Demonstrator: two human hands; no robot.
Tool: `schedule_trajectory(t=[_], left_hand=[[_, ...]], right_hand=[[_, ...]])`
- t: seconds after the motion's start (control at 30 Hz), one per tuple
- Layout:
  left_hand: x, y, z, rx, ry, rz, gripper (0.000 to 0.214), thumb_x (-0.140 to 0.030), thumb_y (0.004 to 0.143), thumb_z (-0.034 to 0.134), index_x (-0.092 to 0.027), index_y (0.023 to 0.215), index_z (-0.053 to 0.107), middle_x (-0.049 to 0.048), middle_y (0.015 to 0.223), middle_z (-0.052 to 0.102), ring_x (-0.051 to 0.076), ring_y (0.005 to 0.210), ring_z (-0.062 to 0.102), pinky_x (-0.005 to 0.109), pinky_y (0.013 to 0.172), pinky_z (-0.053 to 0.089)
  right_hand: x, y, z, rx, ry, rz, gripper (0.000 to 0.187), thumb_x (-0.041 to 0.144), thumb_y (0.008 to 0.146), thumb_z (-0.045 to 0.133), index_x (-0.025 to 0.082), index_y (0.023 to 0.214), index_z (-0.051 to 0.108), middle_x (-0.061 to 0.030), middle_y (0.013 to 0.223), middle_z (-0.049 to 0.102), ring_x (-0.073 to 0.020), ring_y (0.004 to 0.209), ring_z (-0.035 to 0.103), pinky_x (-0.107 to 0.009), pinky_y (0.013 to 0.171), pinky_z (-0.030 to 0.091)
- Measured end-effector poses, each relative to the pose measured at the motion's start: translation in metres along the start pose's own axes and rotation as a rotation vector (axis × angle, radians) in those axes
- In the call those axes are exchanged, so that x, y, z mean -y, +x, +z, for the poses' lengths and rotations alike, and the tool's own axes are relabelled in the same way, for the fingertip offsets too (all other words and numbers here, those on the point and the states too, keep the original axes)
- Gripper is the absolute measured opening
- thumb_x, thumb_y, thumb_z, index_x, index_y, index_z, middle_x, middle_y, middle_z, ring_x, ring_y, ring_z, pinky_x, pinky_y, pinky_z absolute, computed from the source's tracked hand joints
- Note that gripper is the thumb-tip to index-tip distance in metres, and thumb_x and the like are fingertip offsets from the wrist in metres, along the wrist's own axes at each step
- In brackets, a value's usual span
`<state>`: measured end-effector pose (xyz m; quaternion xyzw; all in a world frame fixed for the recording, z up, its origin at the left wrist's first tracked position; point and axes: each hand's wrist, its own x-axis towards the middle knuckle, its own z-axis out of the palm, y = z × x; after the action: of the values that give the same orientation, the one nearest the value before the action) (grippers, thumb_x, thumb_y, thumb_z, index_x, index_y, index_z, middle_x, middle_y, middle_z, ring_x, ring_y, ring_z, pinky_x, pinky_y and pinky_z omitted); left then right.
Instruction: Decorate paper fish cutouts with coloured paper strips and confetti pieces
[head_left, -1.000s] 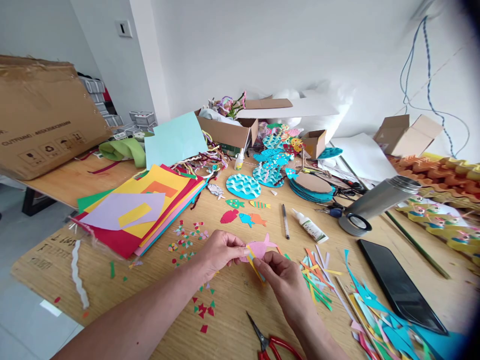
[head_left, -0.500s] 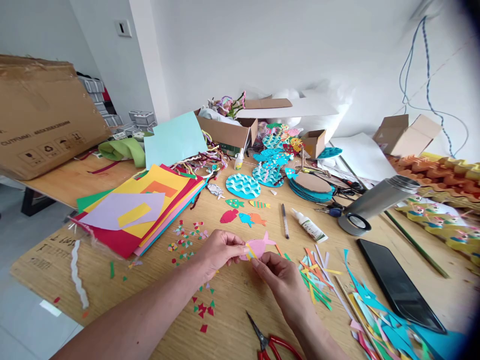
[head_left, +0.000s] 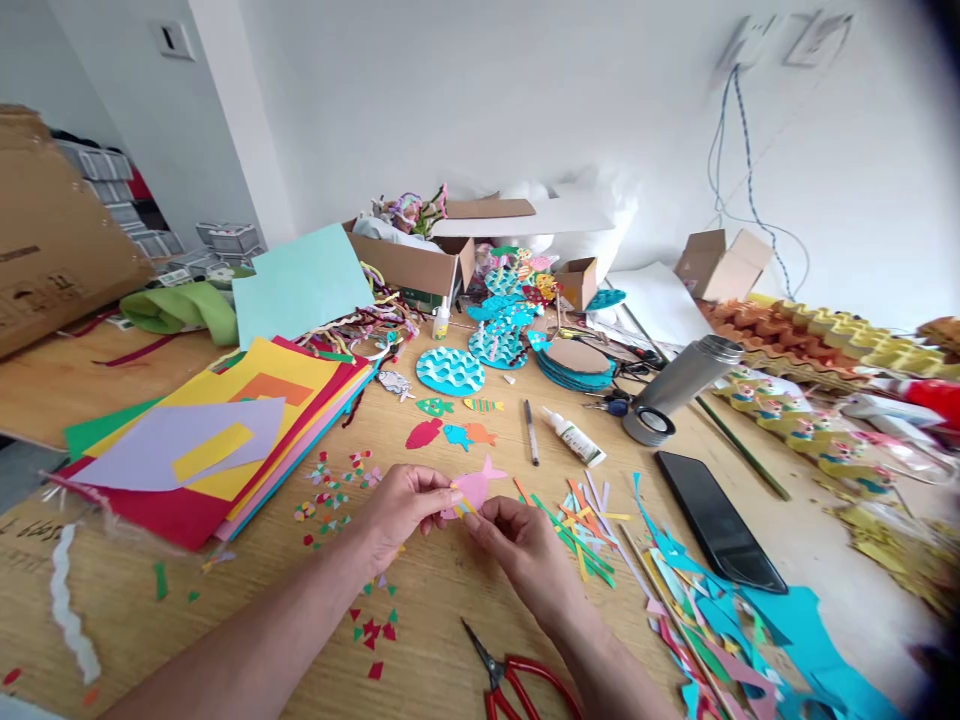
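Observation:
A pink paper fish [head_left: 474,488] with a yellow strip across its body is held above the table between both hands. My left hand [head_left: 415,507] pinches its head end, thumb on top. My right hand [head_left: 514,540] grips the lower edge by the yellow strip, thumb and fingers closed. The fish's tail points up and to the right. Beyond it lie a red paper fish [head_left: 424,433], a blue one [head_left: 456,436], an orange one [head_left: 480,434], a green one [head_left: 435,406] and a striped one [head_left: 484,405]. Red-handled scissors [head_left: 504,672] rest in front of my right forearm.
Thin coloured paper strips [head_left: 585,525] lie right of my hands, with a glue bottle [head_left: 574,437] and pen [head_left: 531,432] behind. A phone [head_left: 720,520] and steel flask [head_left: 686,378] stand farther right. Paper sheets [head_left: 225,430] are stacked left; small paper bits [head_left: 334,490] are scattered nearby.
The camera view has swung to the right, so the whole scene sits farther left. Both hands keep hold of the pink paper fish in nearly the same pose.

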<state>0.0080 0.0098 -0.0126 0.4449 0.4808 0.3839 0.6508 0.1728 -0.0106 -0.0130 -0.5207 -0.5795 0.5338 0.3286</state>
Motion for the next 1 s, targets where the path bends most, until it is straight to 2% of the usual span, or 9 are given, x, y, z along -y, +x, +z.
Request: schedule_trajectory(t=[0.17,0.37,0.47,0.57,0.63,0.7,0.8,0.9,1.0], left_hand=[[0.000,0.001,-0.001,-0.036,-0.027,-0.001,0.024,-0.036,0.062,0.070,-0.013,0.060,0.064,-0.0004,0.053,0.058,0.007,0.046,0.045,0.020,0.044,0.028],[0.002,0.002,-0.001,-0.016,-0.026,0.016,0.023,-0.035,0.064,0.070,-0.013,0.059,0.063,-0.0002,0.053,0.058,0.007,0.046,0.045,0.019,0.043,0.029],[0.002,0.002,-0.003,-0.018,-0.060,0.017,0.024,-0.035,0.064,0.071,-0.013,0.061,0.063,0.0001,0.054,0.058,0.007,0.048,0.046,0.018,0.044,0.029],[0.003,0.003,-0.004,-0.017,-0.075,0.004,0.026,-0.037,0.063,0.072,-0.012,0.063,0.064,0.0007,0.055,0.058,0.007,0.048,0.047,0.018,0.043,0.028],[0.003,0.004,-0.004,-0.021,-0.067,-0.006,0.027,-0.038,0.062,0.073,-0.012,0.064,0.065,0.0006,0.053,0.057,0.007,0.047,0.046,0.018,0.043,0.028],[0.003,0.003,-0.005,-0.016,-0.068,-0.003,0.027,-0.038,0.062,0.074,-0.012,0.063,0.064,0.0006,0.054,0.057,0.007,0.048,0.047,0.018,0.044,0.028],[0.003,0.003,-0.006,-0.001,-0.068,0.005,0.028,-0.038,0.064,0.074,-0.012,0.063,0.064,0.0014,0.058,0.058,0.008,0.051,0.048,0.018,0.046,0.029],[0.002,0.003,-0.006,-0.003,-0.071,0.006,0.029,-0.039,0.063,0.075,-0.012,0.063,0.064,0.0013,0.058,0.058,0.008,0.052,0.047,0.019,0.047,0.030],[0.002,0.003,-0.006,-0.011,-0.068,0.002,0.030,-0.040,0.062,0.076,-0.012,0.063,0.064,0.0010,0.058,0.058,0.008,0.052,0.047,0.019,0.047,0.030]], right_hand=[[0.002,-0.001,-0.009,0.029,-0.056,-0.013,0.046,0.058,0.079,0.054,0.014,0.065,0.055,0.0054,0.058,0.034,-0.0084,0.055,0.025,-0.023,0.049,0.019],[-0.002,0.002,-0.011,0.043,-0.057,-0.015,0.041,0.053,0.076,0.061,0.012,0.078,0.065,0.0024,0.061,0.050,-0.0094,0.055,0.038,-0.022,0.050,0.027],[0.002,0.005,-0.033,-0.115,-0.098,-0.072,0.037,0.049,0.077,0.061,0.013,0.079,0.067,-0.0031,0.070,0.062,-0.0138,0.065,0.051,-0.024,0.060,0.038],[0.004,0.007,-0.071,-0.402,-0.165,-0.087,0.036,0.047,0.074,0.061,0.013,0.084,0.067,-0.0051,0.073,0.066,-0.0162,0.067,0.056,-0.025,0.059,0.041],[0.002,0.007,-0.096,-0.551,-0.290,-0.068,0.037,0.047,0.076,0.057,0.013,0.086,0.067,-0.0054,0.071,0.067,-0.0163,0.063,0.057,-0.025,0.056,0.041],[-0.002,0.006,-0.114,-0.604,-0.511,-0.014,0.035,0.043,0.080,0.049,0.014,0.087,0.067,-0.0057,0.072,0.069,-0.0166,0.064,0.060,-0.024,0.057,0.042],[-0.009,0.006,-0.126,-0.565,-0.669,0.061,0.024,0.034,0.077,0.052,0.015,0.076,0.067,-0.0051,0.065,0.068,-0.0171,0.060,0.060,-0.025,0.055,0.039],[-0.015,0.007,-0.126,-0.489,-0.786,0.114,0.014,0.025,0.073,0.056,0.017,0.067,0.067,-0.0039,0.061,0.067,-0.0168,0.058,0.059,-0.025,0.053,0.035],[-0.020,0.008,-0.121,-0.432,-0.907,0.154,0.013,0.020,0.073,0.056,0.018,0.067,0.067,-0.0045,0.064,0.068,-0.0167,0.061,0.059,-0.025,0.054,0.033]])
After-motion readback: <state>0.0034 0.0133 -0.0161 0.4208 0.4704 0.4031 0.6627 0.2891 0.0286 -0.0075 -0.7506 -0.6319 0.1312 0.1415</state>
